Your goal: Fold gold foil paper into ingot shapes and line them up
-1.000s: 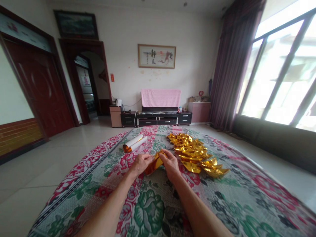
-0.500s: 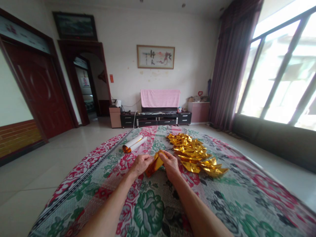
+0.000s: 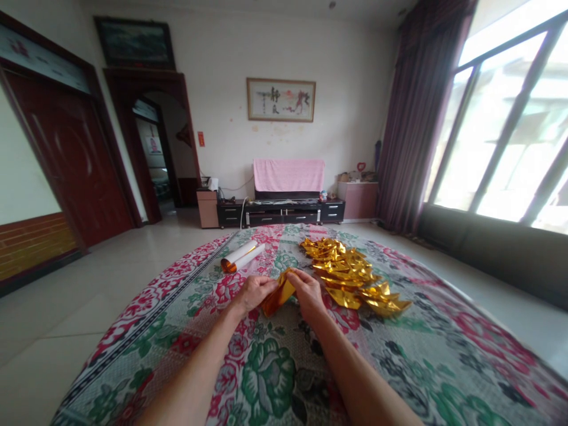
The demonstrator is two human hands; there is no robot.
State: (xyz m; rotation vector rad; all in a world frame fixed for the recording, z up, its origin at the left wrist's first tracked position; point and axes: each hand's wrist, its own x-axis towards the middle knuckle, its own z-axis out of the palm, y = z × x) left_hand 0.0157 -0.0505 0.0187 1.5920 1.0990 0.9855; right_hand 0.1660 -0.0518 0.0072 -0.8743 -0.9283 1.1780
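Note:
Between my hands is a sheet of gold foil paper [image 3: 277, 297], partly folded, held a little above the patterned tablecloth [image 3: 268, 374]. My left hand [image 3: 257, 292] pinches its left edge between thumb and fingers. On the other side, my right hand [image 3: 306, 290] grips the top right corner, fingers closed on it. Just right of my right hand lies a pile of folded gold foil boats [image 3: 348, 271], bunched in overlapping rows. Beyond my left hand rests a loose roll of white-backed gold paper [image 3: 242, 255], its coppery inside showing at the near end.
The cloth covers a round table, whose far edge faces a low black TV cabinet [image 3: 284, 218] with a pink towel [image 3: 288, 175] over the screen. A purple curtain [image 3: 410, 130] and window stand at right, a dark red door [image 3: 66, 154] at left.
The view has shifted very slightly. Both hands keep hold of the gold paper in almost the same spot; the pile and the roll have stayed where they were.

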